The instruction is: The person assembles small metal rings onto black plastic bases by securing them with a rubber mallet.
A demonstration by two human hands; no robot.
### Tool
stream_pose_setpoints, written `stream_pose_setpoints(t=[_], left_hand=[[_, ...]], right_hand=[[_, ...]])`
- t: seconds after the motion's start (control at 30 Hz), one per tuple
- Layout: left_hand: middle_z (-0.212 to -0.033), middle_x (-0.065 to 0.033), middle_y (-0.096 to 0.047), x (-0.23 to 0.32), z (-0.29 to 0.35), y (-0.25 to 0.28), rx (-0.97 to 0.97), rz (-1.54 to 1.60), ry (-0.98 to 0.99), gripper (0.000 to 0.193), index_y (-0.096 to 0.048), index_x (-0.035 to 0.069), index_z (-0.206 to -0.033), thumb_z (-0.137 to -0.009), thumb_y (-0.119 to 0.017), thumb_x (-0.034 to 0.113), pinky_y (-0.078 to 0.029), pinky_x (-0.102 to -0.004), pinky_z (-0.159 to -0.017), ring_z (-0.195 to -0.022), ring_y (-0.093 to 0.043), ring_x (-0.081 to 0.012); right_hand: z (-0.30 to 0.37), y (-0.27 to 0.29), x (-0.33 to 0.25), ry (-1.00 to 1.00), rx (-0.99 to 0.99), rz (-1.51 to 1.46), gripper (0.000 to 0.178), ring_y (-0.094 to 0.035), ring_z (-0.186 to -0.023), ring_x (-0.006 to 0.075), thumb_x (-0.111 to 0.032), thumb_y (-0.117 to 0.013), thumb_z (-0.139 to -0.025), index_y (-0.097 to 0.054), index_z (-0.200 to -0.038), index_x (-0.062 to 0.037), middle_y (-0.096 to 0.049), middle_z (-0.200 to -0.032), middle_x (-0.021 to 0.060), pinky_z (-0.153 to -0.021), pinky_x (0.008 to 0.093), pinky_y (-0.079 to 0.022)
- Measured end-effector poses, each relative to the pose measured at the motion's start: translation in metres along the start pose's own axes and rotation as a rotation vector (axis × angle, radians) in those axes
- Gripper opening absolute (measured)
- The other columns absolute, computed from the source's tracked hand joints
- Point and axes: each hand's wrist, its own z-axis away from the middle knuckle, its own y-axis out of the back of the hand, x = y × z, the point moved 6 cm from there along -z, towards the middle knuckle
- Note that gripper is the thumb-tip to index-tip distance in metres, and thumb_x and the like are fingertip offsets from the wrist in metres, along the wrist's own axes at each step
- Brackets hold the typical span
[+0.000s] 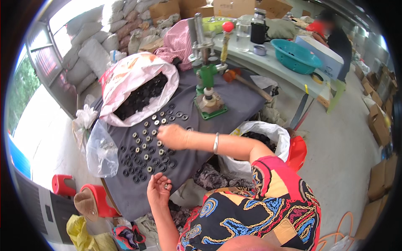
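Note:
Black rubber rings [138,161] lie in rough rows on the dark cloth of the table [184,161]; several have a pale metal piece [147,157] in the middle. Over the right side of these rows is my right hand [173,137], its fingers closed and pointing down. What its fingertips hold, if anything, is hidden. At the table's near edge my left hand [158,190] is turned palm up with curled fingers. Small shiny metal pieces [167,186] show in that palm.
A white sack [140,62] of black parts lies open behind the rings. The green hand press [208,83] stands at the right, with a mallet [251,83] beside it. A clear plastic bag [102,152] hangs at the left edge. Another open sack [268,129] stands right of my arm.

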Motion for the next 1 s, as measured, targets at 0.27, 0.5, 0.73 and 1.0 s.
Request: stream_pose_setpoints(t=[0.27,0.5,0.73,1.0], left_hand=[[-0.101,-0.0150,-0.065,-0.001,0.013,-0.050,-0.068,0.108,-0.037,0.044,-0.058,-0.001,-0.102,-0.098,-0.039,0.038,-0.051,-0.0433,-0.087,-0.096,-0.063,-0.0286],[-0.106,-0.0165,-0.062,-0.017,0.011,-0.033,-0.006,0.067,-0.010,0.047,-0.054,-0.005,-0.110,-0.100,-0.032,0.036,-0.051,-0.0404,-0.085,-0.097,-0.062,-0.0280],[-0.103,-0.0169,-0.062,-0.019,0.013,-0.034,-0.002,0.082,0.010,0.048,-0.054,-0.006,-0.107,-0.100,-0.033,0.037,-0.054,-0.0387,-0.078,-0.092,-0.063,-0.0277],[-0.098,-0.0175,-0.063,-0.012,0.016,-0.035,0.017,0.039,-0.056,0.044,-0.055,-0.006,-0.105,-0.100,-0.037,0.034,-0.054,-0.0377,-0.076,-0.089,-0.063,-0.0274]], right_hand=[[0.052,0.033,-0.128,0.331,-0.008,-0.306,0.020,-0.063,-0.091,0.0287,-0.016,-0.056,-0.078,-0.066,-0.084,0.0005,-0.063,-0.096,0.0156,-0.077,0.0372,-0.053],[0.068,0.019,-0.127,0.273,-0.267,-0.344,0.022,-0.059,-0.105,0.0304,-0.011,-0.059,-0.074,-0.067,-0.090,0.0019,-0.063,-0.107,0.0172,-0.084,0.0381,-0.051],[0.076,0.018,-0.123,0.190,-0.208,-0.456,0.017,-0.057,-0.107,0.0317,-0.012,-0.057,-0.077,-0.065,-0.084,0.0013,-0.063,-0.102,0.0160,-0.088,0.0392,-0.049],[0.085,0.019,-0.126,0.240,-0.092,-0.271,0.011,-0.058,-0.089,0.0249,-0.015,-0.057,-0.075,-0.062,-0.078,-0.0052,-0.061,-0.091,0.0099,-0.073,0.0345,-0.051]])
